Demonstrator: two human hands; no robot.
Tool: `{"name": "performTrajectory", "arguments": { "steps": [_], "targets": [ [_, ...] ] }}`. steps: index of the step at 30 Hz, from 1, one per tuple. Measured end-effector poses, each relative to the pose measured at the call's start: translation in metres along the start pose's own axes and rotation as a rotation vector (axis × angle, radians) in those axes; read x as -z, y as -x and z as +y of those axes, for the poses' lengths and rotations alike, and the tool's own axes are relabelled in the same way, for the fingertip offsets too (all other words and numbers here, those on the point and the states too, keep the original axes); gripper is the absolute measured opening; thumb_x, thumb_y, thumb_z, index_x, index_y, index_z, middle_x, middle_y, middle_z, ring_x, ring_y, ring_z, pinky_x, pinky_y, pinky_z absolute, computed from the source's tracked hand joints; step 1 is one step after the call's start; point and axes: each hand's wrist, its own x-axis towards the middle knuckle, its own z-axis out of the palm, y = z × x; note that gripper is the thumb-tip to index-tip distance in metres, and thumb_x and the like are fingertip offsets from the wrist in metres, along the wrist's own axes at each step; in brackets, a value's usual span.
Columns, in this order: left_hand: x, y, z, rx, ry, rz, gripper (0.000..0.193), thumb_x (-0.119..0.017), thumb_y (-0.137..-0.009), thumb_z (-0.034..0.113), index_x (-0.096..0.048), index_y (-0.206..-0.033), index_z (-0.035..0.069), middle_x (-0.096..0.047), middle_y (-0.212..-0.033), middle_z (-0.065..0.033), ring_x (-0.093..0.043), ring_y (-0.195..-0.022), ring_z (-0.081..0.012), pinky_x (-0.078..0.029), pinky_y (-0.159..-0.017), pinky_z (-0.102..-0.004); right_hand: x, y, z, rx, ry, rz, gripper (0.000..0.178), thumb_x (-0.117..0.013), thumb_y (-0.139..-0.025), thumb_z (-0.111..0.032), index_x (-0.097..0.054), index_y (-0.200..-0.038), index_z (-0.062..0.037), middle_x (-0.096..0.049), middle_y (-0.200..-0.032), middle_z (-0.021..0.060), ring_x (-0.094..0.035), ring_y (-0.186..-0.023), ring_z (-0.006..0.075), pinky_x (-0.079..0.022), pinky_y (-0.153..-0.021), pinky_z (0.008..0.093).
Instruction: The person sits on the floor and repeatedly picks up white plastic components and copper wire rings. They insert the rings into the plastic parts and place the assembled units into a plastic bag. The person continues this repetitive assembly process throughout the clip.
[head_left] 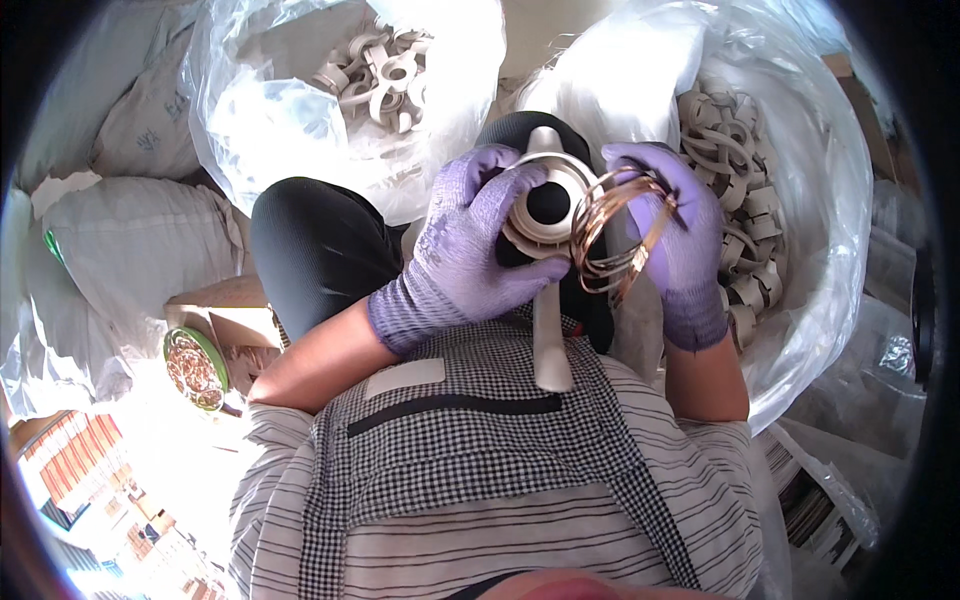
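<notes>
A cream plastic ring-shaped part [545, 170], with one short arm and one longer arm, sits in front of my lap. My left hand [465, 235], in a purple glove, grips the ring from its left side with thumb and fingers curved round it. Against the right edge of that ring hangs a loose bundle of thin copper-coloured wire rings [605, 235]. My right hand [685, 225], gloved too, has its fingers closed on the bundle. Whether the wires touch the plastic cannot be told.
A clear plastic bag [240, 130] of cream plastic parts [385, 75] stands far left. Another bag [845, 250] on the right holds several similar pieces [755, 215]. White sacks [140, 230], a cardboard box [225, 300] and a green-rimmed container [215, 350] of copper-coloured wire are left.
</notes>
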Motion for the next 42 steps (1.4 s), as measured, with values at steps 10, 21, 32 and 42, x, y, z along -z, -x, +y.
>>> {"name": "performTrajectory", "arguments": {
  "steps": [10,21,32,42],
  "targets": [
    [0.002,0.001,-0.003,0.179,0.718,0.07,0.019,-0.073,-0.091,0.015,-0.074,-0.104,0.002,-0.065,-0.12,-0.0137,-0.049,-0.132,-0.0299,-0.043,-0.109,-0.0431,-0.01,-0.004,-0.023,0.088,0.056,-0.059,0.037,-0.058,-0.089,0.004,-0.067,-0.125,0.0006,-0.068,-0.104,0.0118,-0.068,-0.096,0.0193,-0.053,-0.089,0.0294],
    [0.003,0.006,-0.009,0.224,0.772,0.047,0.02,-0.068,-0.098,0.019,-0.072,-0.105,0.001,-0.055,-0.137,-0.0197,-0.053,-0.13,-0.0266,-0.047,-0.108,-0.0405,0.036,0.018,0.002,0.345,-0.45,0.315,0.057,-0.045,-0.105,-0.052,-0.057,-0.137,-0.0068,-0.065,-0.127,0.0202,-0.067,-0.105,0.0291,-0.054,-0.096,0.0468],
    [0.011,0.005,-0.012,0.236,0.736,-0.054,0.024,-0.067,-0.099,0.023,-0.074,-0.11,0.003,-0.052,-0.14,-0.0181,-0.056,-0.127,-0.0261,-0.047,-0.108,-0.0411,0.036,0.021,0.011,-0.196,-0.751,-0.004,0.032,-0.052,-0.106,-0.027,-0.064,-0.123,-0.0027,-0.054,-0.076,0.0019,-0.036,-0.046,0.0075,-0.035,-0.045,0.024],
    [0.013,-0.003,-0.011,0.171,0.495,0.042,0.009,-0.071,-0.092,0.009,-0.071,-0.097,0.003,-0.062,-0.13,-0.0167,-0.064,-0.115,-0.0236,-0.051,-0.098,-0.0352,-0.011,0.034,-0.005,0.037,0.134,0.077,0.023,-0.065,-0.095,-0.006,-0.068,-0.116,0.004,-0.072,-0.109,0.0096,-0.068,-0.085,0.0164,-0.055,-0.077,0.0274]
  ]
}}
